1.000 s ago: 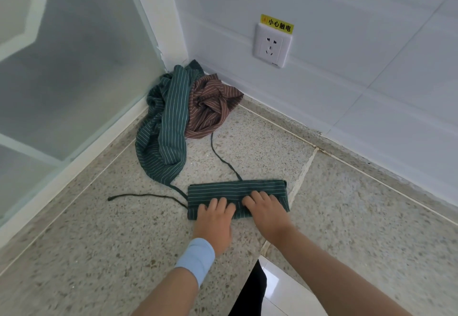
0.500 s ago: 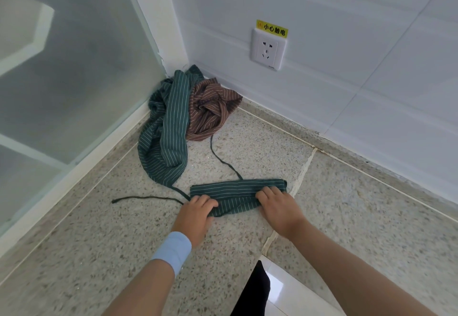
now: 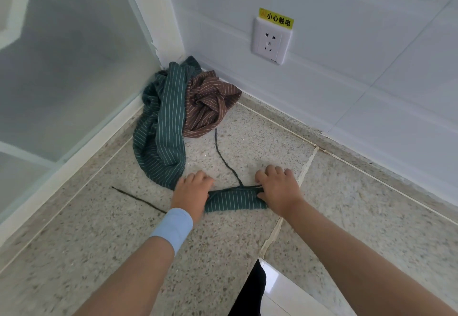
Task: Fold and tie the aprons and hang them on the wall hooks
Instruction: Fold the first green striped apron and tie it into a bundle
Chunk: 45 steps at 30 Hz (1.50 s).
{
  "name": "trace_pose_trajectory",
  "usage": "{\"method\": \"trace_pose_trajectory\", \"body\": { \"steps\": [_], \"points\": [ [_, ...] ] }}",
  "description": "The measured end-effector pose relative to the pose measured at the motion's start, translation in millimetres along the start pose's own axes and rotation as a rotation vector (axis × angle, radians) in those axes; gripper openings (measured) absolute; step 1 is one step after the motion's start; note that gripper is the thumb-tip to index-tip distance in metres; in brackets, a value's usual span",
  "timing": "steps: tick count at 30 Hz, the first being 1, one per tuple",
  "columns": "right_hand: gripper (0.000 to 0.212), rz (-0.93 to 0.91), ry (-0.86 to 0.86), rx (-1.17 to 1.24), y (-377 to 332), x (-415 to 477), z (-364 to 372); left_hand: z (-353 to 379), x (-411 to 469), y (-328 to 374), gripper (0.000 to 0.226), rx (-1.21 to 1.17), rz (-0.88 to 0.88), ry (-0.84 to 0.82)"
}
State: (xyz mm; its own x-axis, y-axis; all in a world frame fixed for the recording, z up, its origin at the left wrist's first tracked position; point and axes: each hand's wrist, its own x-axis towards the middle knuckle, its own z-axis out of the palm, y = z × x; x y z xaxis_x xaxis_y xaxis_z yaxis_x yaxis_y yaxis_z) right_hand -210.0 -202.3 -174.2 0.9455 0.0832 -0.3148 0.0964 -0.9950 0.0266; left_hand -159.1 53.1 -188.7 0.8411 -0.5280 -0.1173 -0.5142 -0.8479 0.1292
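A folded green striped apron (image 3: 235, 200) lies as a narrow band on the speckled stone counter (image 3: 99, 241). My left hand (image 3: 192, 190) grips its left end with curled fingers. My right hand (image 3: 278, 189) grips the right end, thumb tucked under the fold. One dark apron string (image 3: 224, 157) runs from the band toward the back. Another string (image 3: 138, 199) trails off to the left. In the corner sit a crumpled green striped apron (image 3: 161, 129) and a crumpled brown striped apron (image 3: 208, 102). No wall hooks are in view.
A frosted glass panel (image 3: 62, 67) with a white frame borders the left side. The white tiled wall behind carries a socket (image 3: 271, 43) under a yellow warning label. A grout seam (image 3: 285, 216) crosses the counter. A dark cloth (image 3: 250, 291) lies at the bottom edge.
My hands slid from the middle of the apron out to its two ends and rolled it over away from me, so the band is narrower.
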Motion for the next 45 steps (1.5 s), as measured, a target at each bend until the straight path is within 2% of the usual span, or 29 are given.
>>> {"method": "trace_pose_trajectory", "body": {
  "steps": [2,4,5,8,11,13,15,17,19,23,25,27,28,29,30,32,33,35,37,39,40,41,43,45],
  "points": [
    [0.045,-0.031,0.023,-0.054,-11,3,-7,2,0,26,0.053,-0.017,0.142,0.074],
    [0.046,-0.077,0.012,-0.09,-23,4,-10,14,-5,50,0.043,-0.067,0.348,0.134],
    [0.044,-0.098,0.014,-0.109,-27,4,-10,22,-9,55,0.041,-0.075,0.393,0.113],
    [0.037,-0.087,0.046,-0.12,-26,1,-8,36,-23,57,0.057,0.018,0.316,-0.009],
    [0.025,0.011,0.026,-0.088,-14,-4,-3,38,-30,58,0.066,0.117,0.274,-0.046],
    [0.021,0.088,0.053,-0.024,-4,-8,1,36,-31,59,0.063,0.104,0.239,-0.041],
    [0.027,0.115,0.059,0.02,2,-10,3,34,-31,55,0.055,0.019,0.13,-0.02],
    [0.031,0.097,0.067,0.037,1,-10,2,32,-31,46,0.042,-0.171,-0.03,0.039],
    [0.041,0.039,0.083,0.075,-6,-11,0,28,-29,35,0.034,-0.465,-0.151,0.048],
    [0.06,-0.164,-0.039,0.187,-26,-16,0,2,-22,28,0.044,-0.789,-0.317,0.115],
    [0.059,-0.165,-0.063,0.195,-28,-17,0,-17,-17,31,0.042,-0.959,-0.511,0.188],
    [0.059,-0.15,-0.073,0.205,-27,-17,2,-37,-12,29,0.04,-1.283,-0.735,0.221],
    [0.059,-0.152,-0.081,0.211,-27,-19,3,-47,-12,26,0.04,-1.503,-0.778,0.2],
    [0.059,-0.153,-0.085,0.211,-27,-22,3,-55,-16,22,0.04,-1.681,-0.765,0.12],
    [0.06,-0.15,-0.088,0.204,-27,-23,5,-59,-20,18,0.038,-1.801,-0.719,-0.031],
    [0.064,-0.146,-0.088,0.172,-30,-25,8,-65,-33,15,0.031,-1.826,-0.566,-0.508],
    [0.064,-0.142,-0.084,0.157,-31,-25,9,-65,-40,15,0.028,-1.718,-0.451,-0.784],
    [0.059,-0.131,-0.083,0.148,-33,-22,8,-59,-50,17,0.028,-1.237,-0.238,-1.206],
    [0.057,-0.125,-0.089,0.132,-35,-21,4,-54,-54,21,0.033,-0.722,-0.185,-1.395],
    [0.055,-0.124,-0.078,0.087,-38,-20,3,-44,-56,22,0.034,-0.448,-0.299,-1.325],
    [0.053,-0.128,-0.065,0.054,-39,-19,3,-38,-57,21,0.03,-0.378,-0.358,-1.193],
    [0.05,-0.137,-0.051,0.016,-41,-19,3,-33,-59,20,0.025,-0.34,-0.392,-0.994],
    [0.045,-0.156,-0.033,-0.068,-44,-18,4,-27,-61,19,0.02,-0.426,-0.41,-0.512],
    [0.042,-0.172,-0.027,-0.139,-48,-18,4,-27,-60,27,0.021,-0.507,-0.305,-0.137]
  ]
}}
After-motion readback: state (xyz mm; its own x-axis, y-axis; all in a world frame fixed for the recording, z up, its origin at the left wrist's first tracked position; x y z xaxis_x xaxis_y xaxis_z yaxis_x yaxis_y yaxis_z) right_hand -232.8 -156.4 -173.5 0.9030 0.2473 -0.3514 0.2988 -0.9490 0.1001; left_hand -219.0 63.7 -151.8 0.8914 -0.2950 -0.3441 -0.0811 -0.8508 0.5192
